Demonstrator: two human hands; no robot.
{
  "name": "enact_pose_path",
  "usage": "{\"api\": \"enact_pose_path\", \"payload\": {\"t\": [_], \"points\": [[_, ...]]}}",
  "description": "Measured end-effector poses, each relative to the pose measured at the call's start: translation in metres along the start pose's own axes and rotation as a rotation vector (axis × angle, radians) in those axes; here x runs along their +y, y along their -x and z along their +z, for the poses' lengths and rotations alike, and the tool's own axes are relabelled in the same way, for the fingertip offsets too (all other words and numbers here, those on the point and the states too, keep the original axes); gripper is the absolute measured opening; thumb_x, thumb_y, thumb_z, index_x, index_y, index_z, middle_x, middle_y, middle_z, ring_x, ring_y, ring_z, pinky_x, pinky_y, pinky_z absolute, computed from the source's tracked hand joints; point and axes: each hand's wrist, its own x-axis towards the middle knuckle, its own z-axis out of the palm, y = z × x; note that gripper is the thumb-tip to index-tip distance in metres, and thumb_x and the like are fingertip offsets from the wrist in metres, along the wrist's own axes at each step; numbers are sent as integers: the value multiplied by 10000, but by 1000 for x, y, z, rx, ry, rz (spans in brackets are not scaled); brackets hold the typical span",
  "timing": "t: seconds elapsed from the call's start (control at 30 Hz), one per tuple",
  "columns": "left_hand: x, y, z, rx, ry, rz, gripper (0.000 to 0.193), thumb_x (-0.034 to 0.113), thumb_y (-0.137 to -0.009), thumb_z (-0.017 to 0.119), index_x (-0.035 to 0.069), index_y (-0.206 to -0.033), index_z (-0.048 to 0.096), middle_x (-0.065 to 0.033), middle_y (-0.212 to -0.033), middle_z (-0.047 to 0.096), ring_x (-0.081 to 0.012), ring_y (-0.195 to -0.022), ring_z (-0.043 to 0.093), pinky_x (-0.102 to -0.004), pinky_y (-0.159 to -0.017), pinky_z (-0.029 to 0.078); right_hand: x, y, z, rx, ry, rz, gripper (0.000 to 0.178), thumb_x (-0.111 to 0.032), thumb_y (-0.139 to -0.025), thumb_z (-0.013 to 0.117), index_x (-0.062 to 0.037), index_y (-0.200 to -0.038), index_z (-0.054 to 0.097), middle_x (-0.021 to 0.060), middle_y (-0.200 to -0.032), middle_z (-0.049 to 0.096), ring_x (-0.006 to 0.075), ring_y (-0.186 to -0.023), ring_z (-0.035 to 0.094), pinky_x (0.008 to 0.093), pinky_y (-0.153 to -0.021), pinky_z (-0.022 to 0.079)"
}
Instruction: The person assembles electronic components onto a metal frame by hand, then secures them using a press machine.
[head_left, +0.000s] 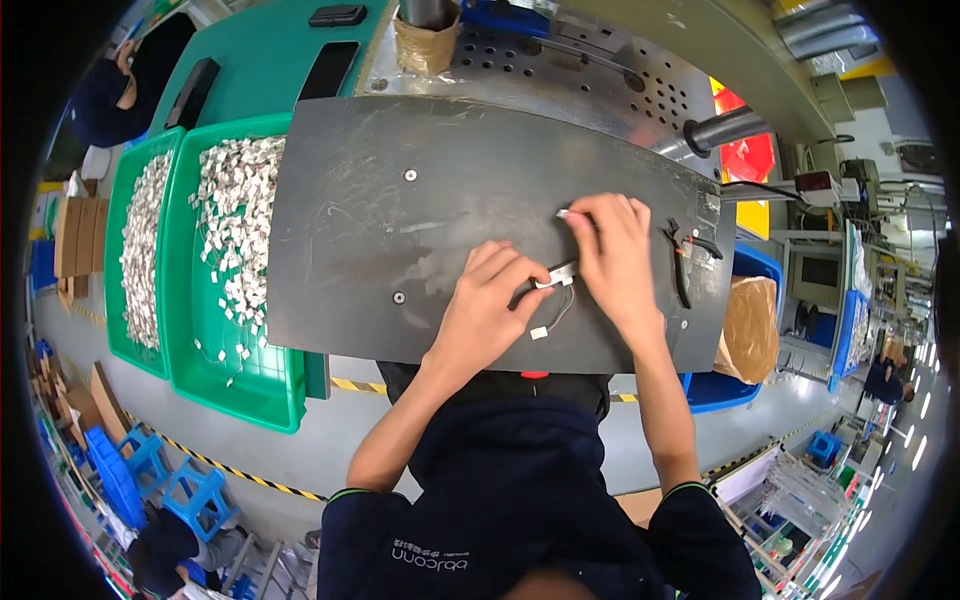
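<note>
My left hand (487, 303) is closed in a pinch at the near end of a small metal strip (565, 271) with white plastic on it. From that strip a thin wire curves down to a white connector (539, 333), which lies on the dark metal plate (345, 225). A little farther off, my right hand (613, 245) pinches a tiny white connector (563, 213) between thumb and forefinger, just above the plate. Its other fingers are bent. To the right of that hand lie cutting pliers (682, 262) with dark handles, beside a second small tool (703, 245).
Two green trays (235, 395) at left hold many small white connectors. Phones (328, 72) lie on a green surface behind them. Beyond the plate is a perforated metal bed (560, 75) with steel posts. A blue bin (725, 392) with brown paper stands at right. Other people are in the background.
</note>
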Motion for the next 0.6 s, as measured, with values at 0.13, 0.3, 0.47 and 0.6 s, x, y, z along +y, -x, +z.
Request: {"api": "enact_pose_path", "payload": {"t": [0.13, 0.3, 0.47, 0.6], "points": [[2, 0, -3, -16, 8, -23, 166, 78, -822, 852, 32, -901, 714, -75, -871, 723, -311, -870, 625, -471, -1032, 495, -1, 15, -31, 65, -374, 210, 64, 1, -984, 679, 3, -1035, 718, 91, -882, 720, 145, -701, 688, 278, -631, 525], [0, -1, -5, 3, 15, -29, 165, 91, -835, 853, 34, -903, 714, -62, -876, 735, -293, -854, 640, -474, -1035, 498, 4, 33, -51, -73, -229, 109, 104, 32, -916, 736, -3, -1013, 747, 85, -919, 722, 188, -730, 684, 311, -664, 524], [3, -3, -3, 19, 42, -54, 167, 97, -841, 853, 33, -905, 712, -53, -884, 747, -277, -831, 652, -480, -1038, 497, 17, 36, -52, -80, 87, -252, 224, -3, -760, 819, -44, -972, 758, 41, -935, 705, 249, -864, 644, 382, -787, 503], [1, -1, -4, 8, 50, -59, 150, 99, -844, 849, 32, -903, 729, -56, -871, 751, -273, -829, 652, -474, -1043, 495, 13, 23, -53, -101, 138, -376, 223, -12, -729, 813, -43, -937, 739, 22, -947, 682, 237, -898, 625, 378, -796, 498]]}}
